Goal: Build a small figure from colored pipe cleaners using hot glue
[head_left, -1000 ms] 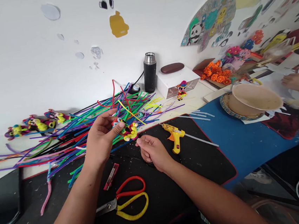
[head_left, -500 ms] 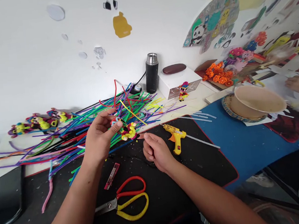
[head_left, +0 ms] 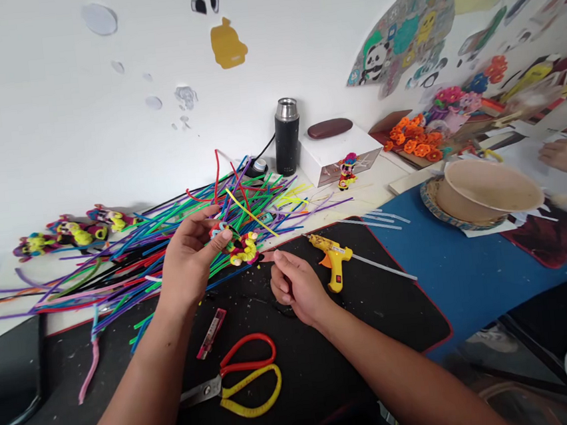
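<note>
My left hand (head_left: pixel 187 252) is closed, thumb against fingers, on a small pipe-cleaner figure (head_left: pixel 244 248) with yellow, magenta, red and black parts. The figure is held tilted above the near edge of the pipe-cleaner pile (head_left: pixel 167 250). My right hand (head_left: pixel 298 284) is closed just right of the figure, a fingertip reaching to its dark end. What its fingers pinch, if anything, is hidden. Right of that hand, a yellow hot glue gun (head_left: pixel 337 261) with a glue stick in its back lies on the black mat (head_left: pixel 393 309). Red-and-yellow-handled scissors (head_left: pixel 246 376) lie nearer me.
Finished figures (head_left: pixel 72 234) lie at the far left; another figure (head_left: pixel 347 170) stands before a white box (head_left: pixel 342 147). A black flask (head_left: pixel 288 138) is behind. At left lies a phone (head_left: pixel 15 365). To the right are a large paper bowl (head_left: pixel 492 189) and another person's hand (head_left: pixel 566 158).
My hands and the figure hold almost the same pose. The view has shifted very slightly, and the other person's hand at the right has moved a little.
</note>
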`<action>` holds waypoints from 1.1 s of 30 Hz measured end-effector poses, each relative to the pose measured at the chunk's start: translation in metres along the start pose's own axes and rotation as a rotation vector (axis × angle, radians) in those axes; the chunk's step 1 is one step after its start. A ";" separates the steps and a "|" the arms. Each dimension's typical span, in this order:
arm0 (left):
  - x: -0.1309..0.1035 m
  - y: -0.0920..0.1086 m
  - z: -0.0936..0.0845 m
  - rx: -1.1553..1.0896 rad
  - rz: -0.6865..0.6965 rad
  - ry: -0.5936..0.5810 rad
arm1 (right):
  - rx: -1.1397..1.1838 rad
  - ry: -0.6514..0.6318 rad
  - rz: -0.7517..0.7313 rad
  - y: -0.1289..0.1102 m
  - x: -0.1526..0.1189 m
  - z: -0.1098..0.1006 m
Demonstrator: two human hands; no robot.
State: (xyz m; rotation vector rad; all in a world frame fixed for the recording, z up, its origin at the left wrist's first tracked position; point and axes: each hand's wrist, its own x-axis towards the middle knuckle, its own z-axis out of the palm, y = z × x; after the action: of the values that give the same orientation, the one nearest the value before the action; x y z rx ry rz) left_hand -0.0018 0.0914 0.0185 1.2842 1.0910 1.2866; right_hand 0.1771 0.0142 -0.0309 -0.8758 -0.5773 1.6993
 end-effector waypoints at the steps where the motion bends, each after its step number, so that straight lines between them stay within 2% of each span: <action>1: 0.000 0.000 0.000 0.001 -0.001 0.000 | -0.001 -0.002 -0.001 0.000 0.000 0.000; 33: 0.001 -0.004 0.000 -0.018 -0.009 0.013 | 0.018 0.002 0.007 0.000 0.000 0.000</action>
State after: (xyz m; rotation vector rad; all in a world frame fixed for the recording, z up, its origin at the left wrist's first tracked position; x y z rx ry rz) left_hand -0.0019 0.0925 0.0150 1.2578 1.0915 1.2970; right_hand 0.1774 0.0145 -0.0307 -0.8674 -0.5576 1.7074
